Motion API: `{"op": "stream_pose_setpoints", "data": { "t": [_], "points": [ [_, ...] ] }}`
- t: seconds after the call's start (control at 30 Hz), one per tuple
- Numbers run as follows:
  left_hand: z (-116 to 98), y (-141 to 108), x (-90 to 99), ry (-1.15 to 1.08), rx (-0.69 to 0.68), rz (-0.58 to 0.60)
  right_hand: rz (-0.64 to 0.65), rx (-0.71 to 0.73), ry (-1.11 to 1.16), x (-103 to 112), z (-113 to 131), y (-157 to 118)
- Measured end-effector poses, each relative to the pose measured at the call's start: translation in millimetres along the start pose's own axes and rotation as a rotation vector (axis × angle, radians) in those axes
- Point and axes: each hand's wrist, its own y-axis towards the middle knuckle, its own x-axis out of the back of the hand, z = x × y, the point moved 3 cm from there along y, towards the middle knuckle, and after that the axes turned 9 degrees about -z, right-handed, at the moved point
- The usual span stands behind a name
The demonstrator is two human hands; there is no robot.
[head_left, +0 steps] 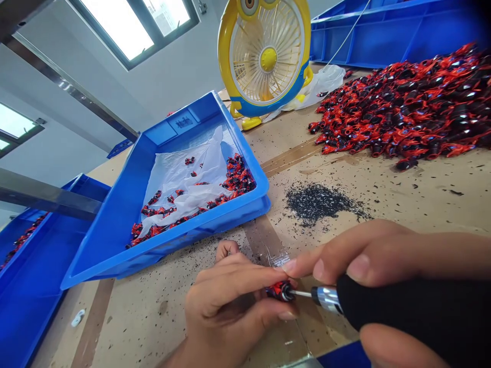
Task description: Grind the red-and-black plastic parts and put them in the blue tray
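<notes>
My left hand (230,306) pinches a small red-and-black part (279,290) between thumb and fingers, low in the middle of the view. My right hand (383,266) grips a hand tool (402,312) with a thick black handle and a shiny metal collar. The tool's thin metal tip touches the part's end. Both hands hover just above the brown table (422,194).
A blue tray (115,230) lined with clear plastic holds several red-and-black parts at the left. A large pile of the same parts (406,107) lies at the back right. Black shavings (318,202) dot the middle. A yellow fan (264,56) and more blue bins (383,36) stand behind.
</notes>
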Motion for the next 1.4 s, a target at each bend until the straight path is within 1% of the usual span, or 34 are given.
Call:
{"op": "stream_pose_setpoints", "data": {
  "t": [0.2, 0.4, 0.53, 0.6, 0.9, 1.07, 1.13, 1.27, 1.4],
  "points": [
    [1.6, -2.3, 0.5, -0.013, 0.018, -0.001, -0.038, 0.009, 0.005, -0.1, -0.5, -0.6],
    [1.4, -2.9, 1.7, 0.004, 0.008, 0.008, -0.005, -0.009, -0.016, 5.8, 2.9, 0.7],
    [0.5, -2.1, 1.4, 0.007, 0.004, 0.007, -0.051, -0.011, 0.004, 1.9, 1.3, -0.7],
    [0.1, -1.6, 0.8, 0.006, 0.003, 0.009, -0.051, -0.014, 0.000, -0.2, 1.0, -1.2],
    [0.7, -3.0, 2.8, 0.015, 0.000, 0.013, 0.041, -0.003, 0.006, 1.2, 5.1, 2.0],
    [-0.6, -0.6, 0.4, 0.009, -0.024, 0.007, 0.149, 0.025, 0.082, -0.1, 2.2, 7.3],
    [-0.9, 0.4, -0.3, 0.004, -0.027, 0.012, 0.166, 0.027, 0.100, -0.4, 2.8, 7.9],
    [-0.8, 0.4, -0.1, 0.016, -0.020, 0.010, 0.107, 0.019, 0.086, -2.0, 5.3, 5.0],
    [-0.8, -0.8, 0.3, 0.018, -0.024, 0.006, 0.062, 0.023, 0.060, -8.1, 8.0, 3.2]
  ]
}}
